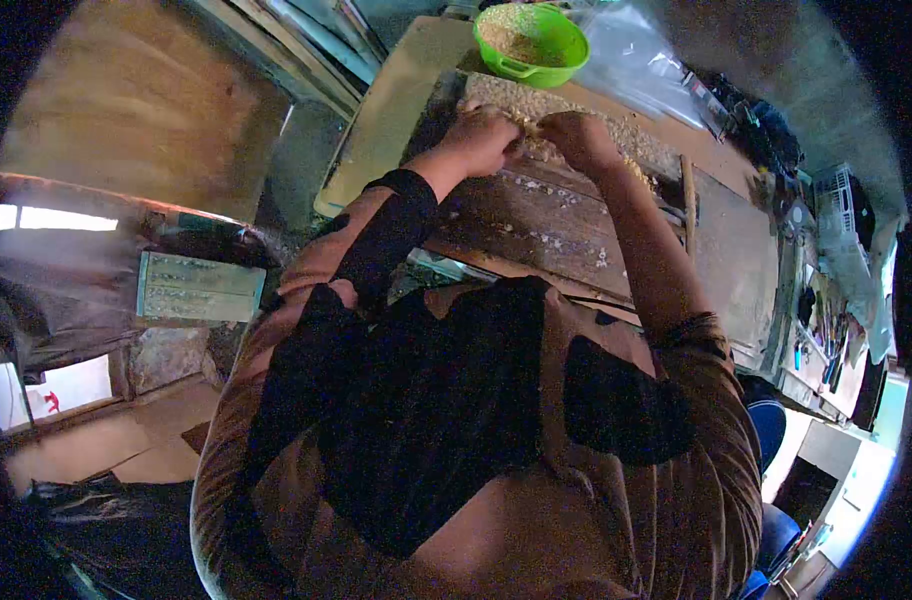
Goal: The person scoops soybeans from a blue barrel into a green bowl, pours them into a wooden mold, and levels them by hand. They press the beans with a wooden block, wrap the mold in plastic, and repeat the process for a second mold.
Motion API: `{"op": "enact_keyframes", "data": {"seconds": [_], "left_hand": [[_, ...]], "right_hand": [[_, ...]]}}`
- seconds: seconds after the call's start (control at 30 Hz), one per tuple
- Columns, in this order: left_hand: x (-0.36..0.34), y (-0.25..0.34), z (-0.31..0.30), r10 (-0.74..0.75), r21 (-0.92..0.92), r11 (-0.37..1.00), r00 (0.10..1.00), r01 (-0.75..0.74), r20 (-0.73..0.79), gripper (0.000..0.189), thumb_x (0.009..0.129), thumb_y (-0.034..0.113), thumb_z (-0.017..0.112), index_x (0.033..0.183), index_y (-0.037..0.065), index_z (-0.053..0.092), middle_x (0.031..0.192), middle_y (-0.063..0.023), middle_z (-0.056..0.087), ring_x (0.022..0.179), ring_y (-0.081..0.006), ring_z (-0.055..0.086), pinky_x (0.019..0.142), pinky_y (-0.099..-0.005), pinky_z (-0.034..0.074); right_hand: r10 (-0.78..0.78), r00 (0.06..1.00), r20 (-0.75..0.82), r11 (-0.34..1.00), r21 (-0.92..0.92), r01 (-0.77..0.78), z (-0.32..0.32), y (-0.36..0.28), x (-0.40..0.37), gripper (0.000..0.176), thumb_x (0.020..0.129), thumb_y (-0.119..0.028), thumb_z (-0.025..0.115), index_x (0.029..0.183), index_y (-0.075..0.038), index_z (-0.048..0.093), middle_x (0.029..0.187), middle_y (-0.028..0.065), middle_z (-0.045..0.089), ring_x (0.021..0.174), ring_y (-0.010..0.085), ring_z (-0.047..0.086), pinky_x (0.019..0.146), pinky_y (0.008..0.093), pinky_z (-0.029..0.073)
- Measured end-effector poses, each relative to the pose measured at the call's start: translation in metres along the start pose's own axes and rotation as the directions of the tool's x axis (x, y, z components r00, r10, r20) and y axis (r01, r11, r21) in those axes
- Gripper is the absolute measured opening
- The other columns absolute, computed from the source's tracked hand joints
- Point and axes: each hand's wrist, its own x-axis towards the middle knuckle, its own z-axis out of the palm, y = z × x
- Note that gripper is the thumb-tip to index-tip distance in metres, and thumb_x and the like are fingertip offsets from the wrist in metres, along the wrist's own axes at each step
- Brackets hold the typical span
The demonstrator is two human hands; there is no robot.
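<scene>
My left hand is closed over a wooden board, its fingers curled inward. Close beside it on the right, my right hand is closed too, its fingertips bent down toward the left hand. Whatever the fingers pinch is too small and blurred to name. Under and behind both hands lies a band of pale, crumbly bits, perhaps grain or chips. White flecks dot the nearer part of the board. Just beyond the hands stands a bright green bowl with similar pale bits in it.
Clear plastic sheeting lies right of the bowl. A wooden strip borders the board's right side. Dark items sit at the back right, near a white crate. Several tools lie at the far right.
</scene>
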Motion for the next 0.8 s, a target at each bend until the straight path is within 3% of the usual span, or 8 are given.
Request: {"op": "enact_keyframes", "data": {"seconds": [0.07,0.13,0.33,0.43,0.53,0.63,0.7,0.8], "left_hand": [[0.001,-0.001,0.000,0.018,-0.031,0.999,1.000,-0.018,-0.013,0.029,0.067,0.035,0.056,0.072,0.006,0.057,0.083,-0.0102,0.056,0.089,-0.0259,0.049,0.084,-0.0429,0.029],[0.001,-0.002,-0.001,0.032,-0.060,0.998,0.999,-0.034,-0.028,0.027,0.068,0.033,0.054,0.070,0.007,0.057,0.082,-0.0094,0.056,0.088,-0.0253,0.049,0.082,-0.0431,0.029],[0.003,-0.001,-0.005,0.048,0.027,0.998,0.999,-0.048,-0.016,0.022,0.067,0.030,0.054,0.068,0.007,0.056,0.084,-0.0090,0.055,0.088,-0.0251,0.049,0.080,-0.0415,0.031],[0.006,-0.005,-0.001,0.068,-0.097,0.993,0.995,-0.075,-0.072,0.020,0.062,0.027,0.058,0.068,0.008,0.058,0.082,-0.0095,0.055,0.089,-0.0263,0.048,0.081,-0.0414,0.030],[0.007,-0.013,0.005,0.109,-0.033,0.993,0.981,-0.115,-0.163,0.021,0.055,0.022,0.061,0.071,0.008,0.060,0.083,-0.0080,0.054,0.090,-0.0262,0.047,0.081,-0.0414,0.030],[0.007,-0.019,-0.013,0.187,0.097,0.975,0.974,-0.200,0.130,0.028,0.051,0.020,0.062,0.076,0.010,0.060,0.087,-0.0064,0.053,0.090,-0.0248,0.046,0.081,-0.0408,0.029],[0.002,-0.026,-0.020,0.275,-0.015,0.960,0.951,-0.280,-0.144,0.030,0.050,0.019,0.061,0.078,0.011,0.060,0.089,-0.0041,0.053,0.090,-0.0232,0.045,0.080,-0.0400,0.029],[-0.001,-0.031,-0.029,0.302,0.034,0.953,0.935,-0.301,-0.187,0.024,0.055,0.019,0.060,0.078,0.013,0.060,0.083,-0.0034,0.055,0.087,-0.0229,0.047,0.080,-0.0406,0.029]], "right_hand": [[0.139,0.984,0.112,0.988,0.047,-0.145,-0.003,0.004,0.000,0.020,0.071,-0.017,0.052,0.089,-0.014,0.059,0.089,0.0125,0.058,0.078,0.0282,0.057,0.067,0.0387,0.045],[-0.131,0.974,0.187,0.965,-0.202,0.169,-0.008,0.004,-0.001,0.023,0.077,-0.022,0.047,0.096,-0.015,0.058,0.092,0.0142,0.057,0.084,0.0284,0.055,0.073,0.0370,0.043],[-0.291,0.938,0.189,0.909,-0.249,0.333,0.017,0.020,0.011,0.020,0.075,-0.017,0.046,0.090,-0.014,0.060,0.087,0.0141,0.058,0.083,0.0295,0.056,0.072,0.0383,0.044],[-0.112,0.929,0.354,0.911,-0.337,0.238,-0.020,-0.034,-0.014,0.016,0.074,-0.016,0.047,0.082,-0.011,0.060,0.084,0.0130,0.059,0.079,0.0294,0.056,0.070,0.0384,0.044],[-0.186,0.955,0.231,0.886,-0.380,0.265,0.002,-0.008,-0.002,0.015,0.073,-0.018,0.048,0.076,-0.007,0.058,0.080,0.0133,0.059,0.074,0.0299,0.057,0.066,0.0381,0.045],[-0.295,0.944,0.146,0.910,-0.257,0.324,0.013,0.011,0.000,0.018,0.074,-0.020,0.047,0.073,-0.004,0.056,0.076,0.0141,0.058,0.073,0.0311,0.056,0.064,0.0395,0.044],[-0.226,0.966,0.123,0.943,-0.221,0.248,0.016,0.015,0.003,0.019,0.075,-0.021,0.045,0.077,-0.005,0.055,0.077,0.0156,0.058,0.074,0.0328,0.056,0.064,0.0411,0.044],[-0.119,0.989,0.083,0.981,-0.147,0.130,-0.001,-0.004,-0.007,0.020,0.076,-0.021,0.042,0.079,-0.006,0.054,0.077,0.0170,0.057,0.074,0.0348,0.055,0.064,0.0428,0.044]]}}
